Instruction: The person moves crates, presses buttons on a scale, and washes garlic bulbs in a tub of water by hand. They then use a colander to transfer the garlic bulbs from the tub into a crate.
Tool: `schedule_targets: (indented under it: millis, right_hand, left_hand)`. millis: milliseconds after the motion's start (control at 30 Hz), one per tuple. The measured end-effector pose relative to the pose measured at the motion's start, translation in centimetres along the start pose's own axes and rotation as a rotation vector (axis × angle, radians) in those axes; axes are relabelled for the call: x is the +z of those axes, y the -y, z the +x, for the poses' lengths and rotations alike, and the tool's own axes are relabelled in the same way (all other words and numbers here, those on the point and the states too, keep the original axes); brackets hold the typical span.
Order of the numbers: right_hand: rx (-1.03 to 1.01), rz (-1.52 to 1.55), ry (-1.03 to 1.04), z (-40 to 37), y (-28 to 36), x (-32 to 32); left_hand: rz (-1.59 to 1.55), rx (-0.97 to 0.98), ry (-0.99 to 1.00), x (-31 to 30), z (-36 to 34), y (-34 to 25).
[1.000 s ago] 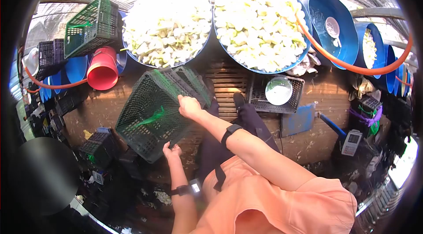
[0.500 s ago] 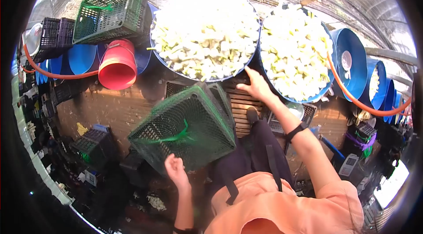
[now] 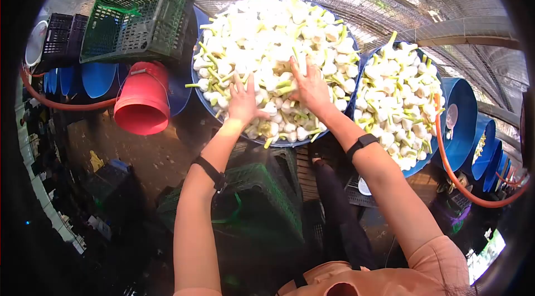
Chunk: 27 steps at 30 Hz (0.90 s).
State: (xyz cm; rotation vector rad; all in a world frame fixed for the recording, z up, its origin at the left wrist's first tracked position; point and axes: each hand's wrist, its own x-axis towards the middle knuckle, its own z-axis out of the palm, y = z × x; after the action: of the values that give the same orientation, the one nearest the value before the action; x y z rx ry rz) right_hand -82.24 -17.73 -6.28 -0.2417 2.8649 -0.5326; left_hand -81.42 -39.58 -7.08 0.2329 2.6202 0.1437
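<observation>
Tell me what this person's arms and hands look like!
The left hand and right hand wear no gloves. Nearby are two black straps, a left strap and a right strap. The right sleeve is short and peach-orange.

Behind the left hand (image 3: pixel 242 104) a black band (image 3: pixel 207 170) is worn, which carries a small dark block (image 3: pixel 221 182). Behind the right hand (image 3: pixel 313 90) there is one more dark band (image 3: pixel 362 144). Farther back, the shirt (image 3: pixel 401 282) is peach-orange with short sleeves (image 3: pixel 441 262); the trousers (image 3: pixel 340 207) are dark.
</observation>
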Motion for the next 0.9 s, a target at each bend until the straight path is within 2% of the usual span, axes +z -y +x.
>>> schedule_targets:
  millis: [100,167,233,467,533,567,633,667,700,733,767,800,833,900]
  right_hand:
    - [-0.011,0.058,-0.027,0.2,-1.7,1.7]
    - [0.019,0.046,0.067,1.2,-2.1,2.4]
    - [0.056,-0.068,0.137,1.7,-2.2,3.4]
    - [0.067,-0.075,0.257,4.5,-2.9,7.4]
    - [0.093,-0.092,0.288,4.6,-3.6,9.2]
    - [0.078,-0.113,0.298,4.7,-4.1,10.4]
    - [0.062,-0.132,0.325,4.8,-5.7,13.7]
    - [0.098,-0.153,0.502,5.3,-6.6,15.1]
    - [0.135,-0.175,0.673,5.7,-7.3,15.7]
    - [0.048,-0.131,0.682,5.7,-7.1,14.0]
    - [0.047,-0.132,0.681,5.7,-6.8,12.1]
    - [0.09,-0.061,0.803,5.7,-6.4,10.0]
    - [0.131,0.01,0.923,5.4,-5.9,8.5]
    - [-0.031,0.115,0.227,-0.8,-3.6,5.8]
  left_hand:
    - [-0.173,0.031,0.014,1.5,0.6,0.4]
    - [0.027,0.054,-0.043,2.1,1.0,-0.8]
    - [0.021,-0.016,-0.032,3.5,1.9,-1.4]
    - [0.061,-0.074,0.061,6.9,4.1,-1.1]
    - [0.017,-0.179,0.31,7.3,5.3,-1.3]
    - [0.014,-0.18,0.323,8.4,5.6,-1.0]
    - [0.048,-0.063,0.219,11.7,6.4,-0.2]
    - [0.37,0.123,0.093,13.0,7.1,-0.1]
    - [0.37,0.123,0.091,13.0,8.0,0.0]
    - [0.207,0.075,0.208,12.4,9.0,0.0]
    - [0.042,0.028,0.326,11.8,9.4,-0.1]
    - [0.063,0.117,0.181,10.0,8.5,-0.6]
    - [0.061,0.111,0.176,8.9,7.5,-0.8]
    - [-0.151,0.206,0.093,6.7,4.9,-1.0]
